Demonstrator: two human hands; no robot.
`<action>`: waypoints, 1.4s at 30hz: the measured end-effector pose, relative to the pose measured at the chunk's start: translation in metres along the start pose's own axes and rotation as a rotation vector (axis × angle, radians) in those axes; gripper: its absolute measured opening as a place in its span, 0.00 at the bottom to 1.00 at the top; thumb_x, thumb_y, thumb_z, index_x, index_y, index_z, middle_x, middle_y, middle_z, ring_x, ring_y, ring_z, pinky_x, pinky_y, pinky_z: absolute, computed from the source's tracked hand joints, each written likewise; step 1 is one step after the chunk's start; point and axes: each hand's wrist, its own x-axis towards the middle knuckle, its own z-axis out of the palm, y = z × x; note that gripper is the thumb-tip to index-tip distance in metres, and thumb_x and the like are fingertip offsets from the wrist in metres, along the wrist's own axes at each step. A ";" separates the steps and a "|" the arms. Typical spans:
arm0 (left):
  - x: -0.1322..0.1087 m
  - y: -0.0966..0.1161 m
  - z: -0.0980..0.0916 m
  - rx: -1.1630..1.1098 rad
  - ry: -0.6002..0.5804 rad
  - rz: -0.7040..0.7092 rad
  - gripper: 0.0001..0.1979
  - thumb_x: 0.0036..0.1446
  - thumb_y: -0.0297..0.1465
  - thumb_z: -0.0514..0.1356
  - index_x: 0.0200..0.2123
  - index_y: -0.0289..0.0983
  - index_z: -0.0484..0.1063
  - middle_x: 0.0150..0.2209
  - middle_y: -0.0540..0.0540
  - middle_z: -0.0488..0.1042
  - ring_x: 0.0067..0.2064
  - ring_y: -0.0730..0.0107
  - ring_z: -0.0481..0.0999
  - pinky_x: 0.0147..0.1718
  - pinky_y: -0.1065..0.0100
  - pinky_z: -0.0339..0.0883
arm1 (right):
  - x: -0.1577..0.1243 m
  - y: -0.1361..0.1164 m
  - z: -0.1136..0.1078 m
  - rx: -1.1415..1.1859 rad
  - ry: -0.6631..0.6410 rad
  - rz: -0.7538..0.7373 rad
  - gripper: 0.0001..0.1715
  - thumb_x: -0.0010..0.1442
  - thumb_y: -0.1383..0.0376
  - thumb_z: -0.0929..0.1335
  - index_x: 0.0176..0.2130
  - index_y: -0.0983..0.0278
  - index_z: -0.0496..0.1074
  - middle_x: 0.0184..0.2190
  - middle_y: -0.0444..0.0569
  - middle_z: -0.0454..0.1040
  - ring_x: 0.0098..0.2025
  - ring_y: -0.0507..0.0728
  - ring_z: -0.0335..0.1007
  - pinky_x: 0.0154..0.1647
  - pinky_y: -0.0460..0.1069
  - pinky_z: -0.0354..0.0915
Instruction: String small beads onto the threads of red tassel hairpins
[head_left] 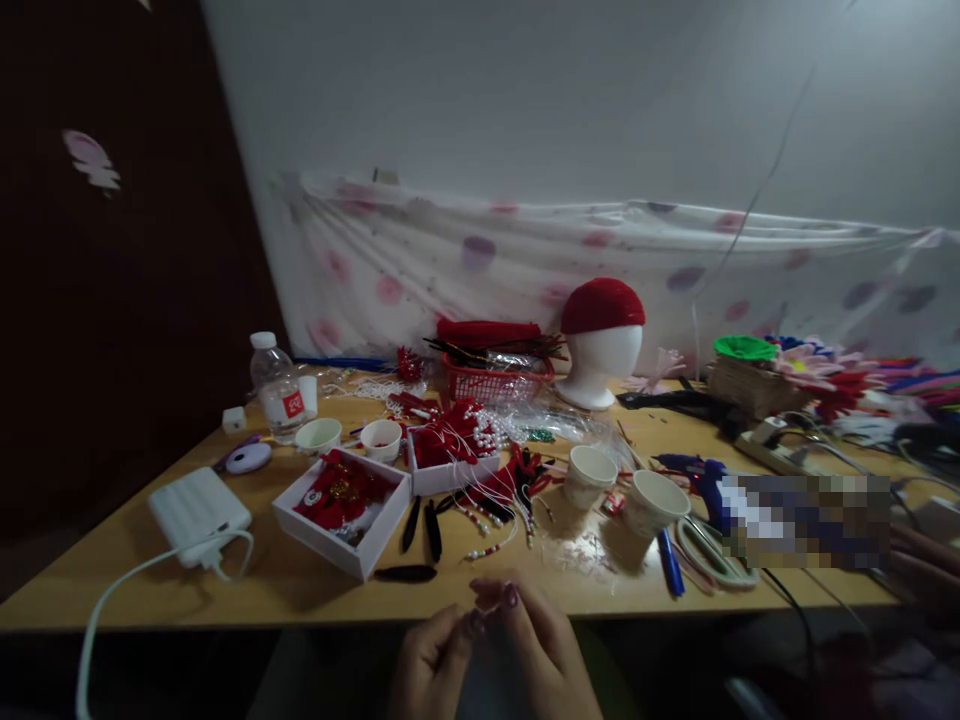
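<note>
Just past the table's front edge, my left hand (pixel 433 660) and my right hand (pixel 544 650) meet with thumbs and fingers pinched together. Between the fingertips shows a thin pale strand (pixel 489 606), too small and dim to tell its kind. In front of my hands lie black slim pieces (pixel 406 574) and beaded white strings (pixel 491 550). The strings trail from a white box (pixel 454 475) holding red material and white beads. To its left, another open white box (pixel 367 560) contains red and gold ornaments.
Paper cups (pixel 591 475), a blue pen (pixel 671 565) and a blue glue gun (pixel 690 468) are on the right, near another person's arm (pixel 926 555). A power bank (pixel 201 515) with a cable and a bottle (pixel 276 390) stand left. Behind are a red basket (pixel 495 382) and a foam head (pixel 604 360).
</note>
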 end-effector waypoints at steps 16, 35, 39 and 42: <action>-0.016 -0.018 0.015 0.147 0.153 0.083 0.13 0.46 0.40 0.69 0.34 0.40 0.76 0.17 0.56 0.63 0.20 0.72 0.65 0.24 0.73 0.67 | -0.021 0.000 0.011 0.342 -0.040 0.305 0.26 0.50 0.46 0.75 0.32 0.66 0.73 0.23 0.44 0.73 0.21 0.49 0.64 0.24 0.44 0.61; -0.002 0.033 0.019 -0.316 0.017 -0.150 0.29 0.42 0.55 0.68 0.33 0.38 0.64 0.15 0.64 0.53 0.14 0.85 0.45 0.12 0.80 0.38 | -0.021 -0.009 -0.017 0.606 0.246 0.210 0.20 0.43 0.58 0.82 0.32 0.65 0.77 0.25 0.45 0.78 0.25 0.50 0.72 0.26 0.43 0.67; -0.004 0.043 0.018 -0.407 -0.004 -0.193 0.29 0.41 0.53 0.70 0.32 0.38 0.62 0.15 0.65 0.50 0.15 0.85 0.43 0.11 0.82 0.40 | -0.020 -0.009 -0.017 0.593 0.266 0.217 0.23 0.41 0.55 0.82 0.32 0.66 0.76 0.25 0.46 0.78 0.22 0.49 0.69 0.22 0.42 0.65; -0.007 0.048 0.019 -0.478 0.012 -0.227 0.30 0.39 0.54 0.71 0.31 0.38 0.63 0.16 0.65 0.49 0.15 0.86 0.43 0.11 0.83 0.40 | -0.019 -0.008 -0.017 0.573 0.279 0.220 0.25 0.40 0.54 0.82 0.32 0.66 0.75 0.25 0.46 0.78 0.21 0.49 0.68 0.21 0.42 0.64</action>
